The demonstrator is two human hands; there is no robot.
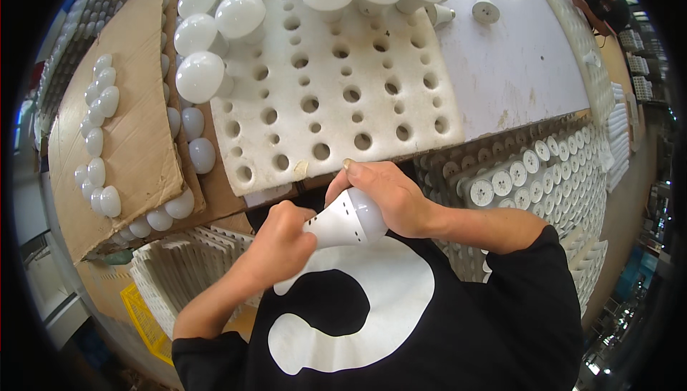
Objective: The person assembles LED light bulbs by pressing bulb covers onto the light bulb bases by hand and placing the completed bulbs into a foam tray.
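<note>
Bulb (340, 222) near foam tray (332, 109), open holes (363, 141) along edge

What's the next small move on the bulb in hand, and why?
Probably press the white dome gently against the tapered housing with the right hand: that hand cups the dome while the left hand grips the housing's narrow end. The picture doesn't show whether the dome is fully seated.
</note>
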